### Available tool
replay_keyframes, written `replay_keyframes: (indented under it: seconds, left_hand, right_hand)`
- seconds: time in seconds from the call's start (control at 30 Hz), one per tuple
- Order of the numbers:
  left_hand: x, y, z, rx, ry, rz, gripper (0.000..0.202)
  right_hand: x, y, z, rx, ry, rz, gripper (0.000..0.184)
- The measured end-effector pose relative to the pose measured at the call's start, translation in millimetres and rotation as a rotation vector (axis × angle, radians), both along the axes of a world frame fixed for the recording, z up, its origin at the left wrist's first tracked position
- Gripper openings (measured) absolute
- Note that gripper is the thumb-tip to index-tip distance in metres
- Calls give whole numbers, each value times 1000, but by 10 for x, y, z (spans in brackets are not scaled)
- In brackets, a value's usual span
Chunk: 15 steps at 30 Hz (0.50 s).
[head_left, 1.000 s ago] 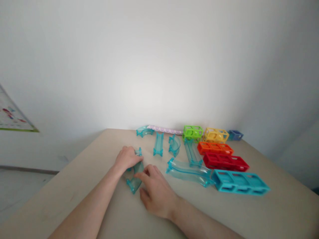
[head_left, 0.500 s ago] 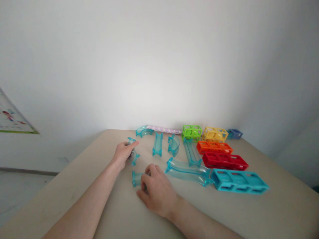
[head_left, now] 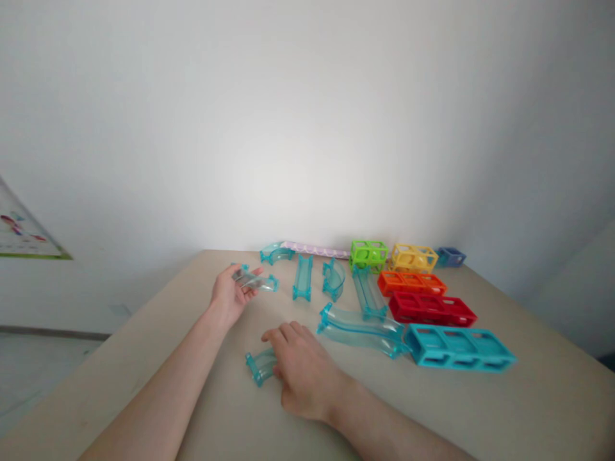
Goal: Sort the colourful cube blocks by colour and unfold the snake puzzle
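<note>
My left hand [head_left: 229, 296] holds a clear teal track piece [head_left: 254, 279] just above the beige table [head_left: 480, 410], palm turned up and fingers curled round it. My right hand [head_left: 302, 368] rests on the table nearer to me, fingers laid over one end of a short curved teal track piece [head_left: 260, 365]. A long wavy teal track [head_left: 360, 330] lies just right of that hand.
More teal track pieces lie further back: a straight one [head_left: 303, 277], a curved one [head_left: 335, 278], another straight one [head_left: 369, 294] and a curve [head_left: 276, 252] by the wall. Coloured lattice blocks stand at right: green [head_left: 369, 255], yellow [head_left: 414, 258], orange [head_left: 412, 283], red [head_left: 432, 308], teal [head_left: 459, 347].
The two teal pieces my hands held together have come apart. My left hand has lifted one piece away to the back left. My right hand has kept the other piece down on the table.
</note>
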<state>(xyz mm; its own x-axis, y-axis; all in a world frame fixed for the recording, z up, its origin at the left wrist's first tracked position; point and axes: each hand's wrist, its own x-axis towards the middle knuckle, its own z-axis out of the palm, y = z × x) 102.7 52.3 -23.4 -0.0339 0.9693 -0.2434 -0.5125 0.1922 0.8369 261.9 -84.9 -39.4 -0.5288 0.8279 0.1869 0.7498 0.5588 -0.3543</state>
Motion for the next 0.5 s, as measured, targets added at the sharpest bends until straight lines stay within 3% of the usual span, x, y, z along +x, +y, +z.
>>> replay_keyframes:
  seconds: [0.2,0.5]
  left_hand:
    - [-2,-10,21,29,-47,15,22]
    - [79,-77,78,218,-34,-42,24]
  right_hand:
    - [18,-25,48,-33,25,-68,44]
    - [3,-27,26,-46,-10,-82,56]
